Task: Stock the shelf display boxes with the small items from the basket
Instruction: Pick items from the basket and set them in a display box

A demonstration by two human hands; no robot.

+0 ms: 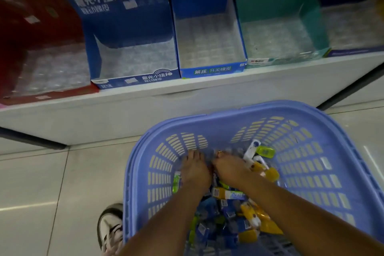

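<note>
1. One basket sits on the tiled floor, just in front of the white shelf. It is blue plastic and rounded, with rows of little slots in its walls.
2. The small items lie in a heap inside the basket, too many to count. They are little packets in yellow, blue, green and white.
3. Two bare hands reach into the heap, side by side and nearly touching. The left hand and the right hand point their fingers down into the packets. Both are blurry, so I cannot tell if they are spread or pinching anything.
4. On the shelf I count five in a row: a red box, a dark blue box, a bright blue box, a teal box and part of a purple-blue box. They are cardboard, with tall backs and low fronts.
5. One white shoe stands by the basket's left side. The two arms cover part of the heap.
</note>
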